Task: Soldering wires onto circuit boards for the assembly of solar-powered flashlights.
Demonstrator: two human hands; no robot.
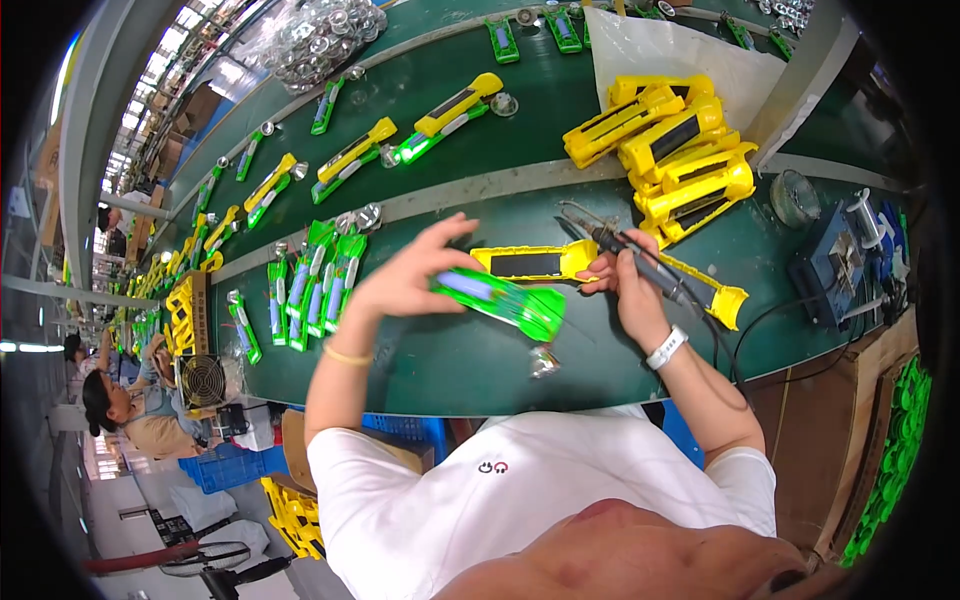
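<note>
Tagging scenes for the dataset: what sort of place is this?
Likely a factory assembly line: a long green conveyor belt carrying rows of green parts, stacked yellow housings, and a soldering iron in the right hand.

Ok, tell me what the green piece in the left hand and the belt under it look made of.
Green piece: likely moulded plastic, translucent; it glows brightly and evenly. Belt: seemingly rubber or coated fabric, dark green, matte with a dull sheen.
</note>
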